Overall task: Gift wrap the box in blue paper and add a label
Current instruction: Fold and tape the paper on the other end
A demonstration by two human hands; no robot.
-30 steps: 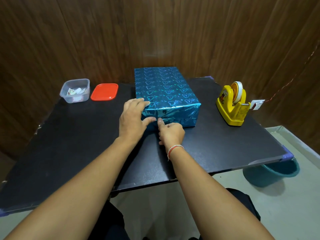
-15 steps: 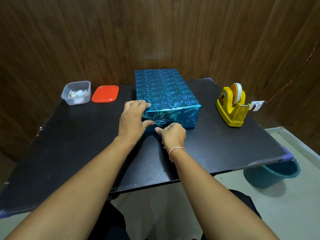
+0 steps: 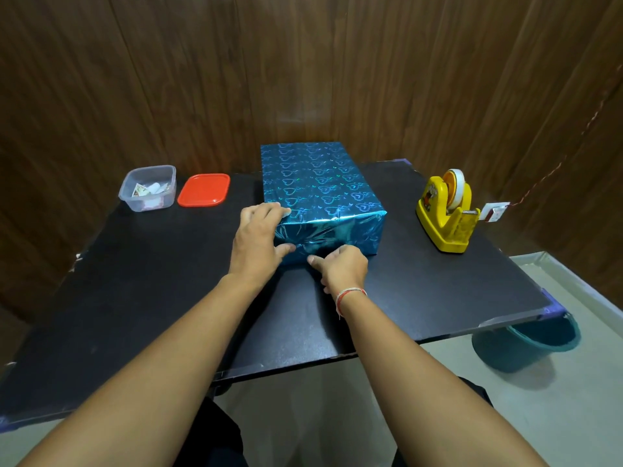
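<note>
- The right hand (image 3: 342, 269) has curled into a loose fist since the earlier frame, its thumb now pressing the near face of the box (image 3: 318, 193); the left hand (image 3: 258, 239) stays clasped on the near-left corner.
- The box lies on the table (image 3: 135, 298), long axis running away from both hands.
- Beyond the left hand, an open clear tub (image 3: 148, 187) holds small items; its red lid (image 3: 204, 190) lies beside it.

Box (image 3: 320, 193) in shiny blue heart-print paper sits on black table (image 3: 135, 298), long axis running away from camera. Left hand (image 3: 258, 237) grips the near-left corner, fingers over the top edge, thumb on the near end face. Right hand (image 3: 342, 267) is curled, thumb pressing low on that face. Clear tub (image 3: 148, 188) and red lid (image 3: 204, 190) far left; yellow tape dispenser (image 3: 445, 214) right. Teal bucket (image 3: 529, 345) on floor.
</note>
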